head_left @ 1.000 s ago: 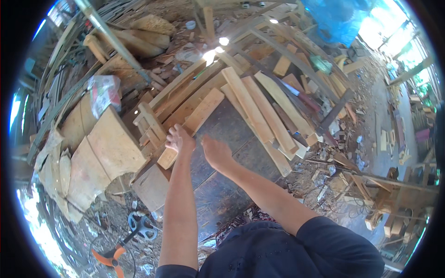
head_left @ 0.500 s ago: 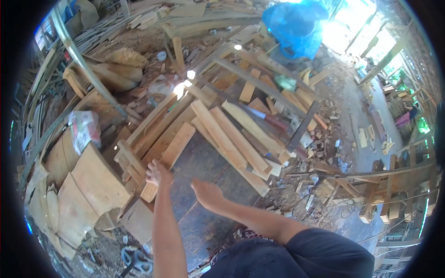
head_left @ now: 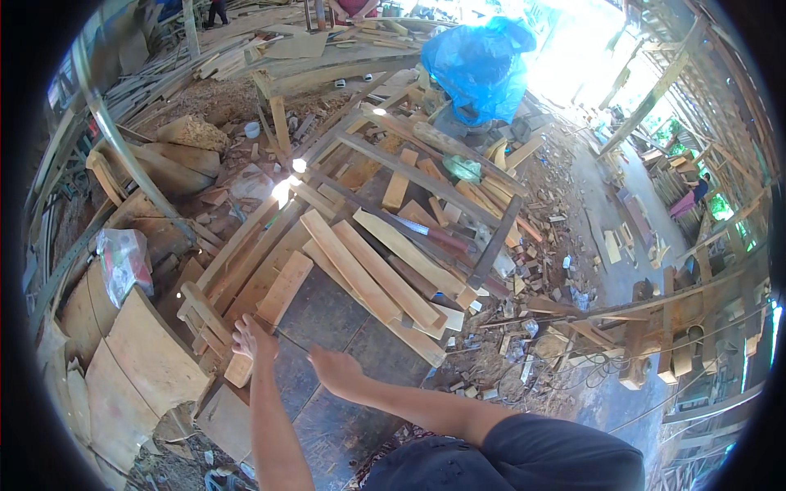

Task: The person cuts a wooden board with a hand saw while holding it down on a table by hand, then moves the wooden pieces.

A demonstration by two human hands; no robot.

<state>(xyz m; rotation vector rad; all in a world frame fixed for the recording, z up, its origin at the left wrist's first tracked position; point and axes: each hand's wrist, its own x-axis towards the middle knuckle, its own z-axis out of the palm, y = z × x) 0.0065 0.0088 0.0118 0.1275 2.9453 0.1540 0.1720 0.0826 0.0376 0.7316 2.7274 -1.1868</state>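
My left hand point(head_left: 257, 339) lies across a short wooden board point(head_left: 285, 288) at the left edge of a dark-topped table point(head_left: 327, 311), its fingers curled over the wood. The board slants, its far end pointing away from me. Over the tabletop, a little to the right and apart from the board, my right hand point(head_left: 334, 374) is closed with its fingers tucked in. Whatever it may hold is hidden. Beyond it, several long planed wooden strips point(head_left: 383, 274) lie side by side on the table. A saw with a reddish handle point(head_left: 446, 238) rests behind them.
A wooden clamp-like frame point(head_left: 206, 315) stands left of the board. Curved wood slabs point(head_left: 135, 360) and a plastic bag point(head_left: 124, 262) are farther left. A blue plastic sack point(head_left: 479, 69) stands far off. Wood scraps point(head_left: 512, 360) litter the ground at right. A seated person point(head_left: 356, 10) shows at the top.
The view has tilted up, so the scene sits lower and farther left, and a person appears at the top. Both hands stay near the board, the right one still closed.
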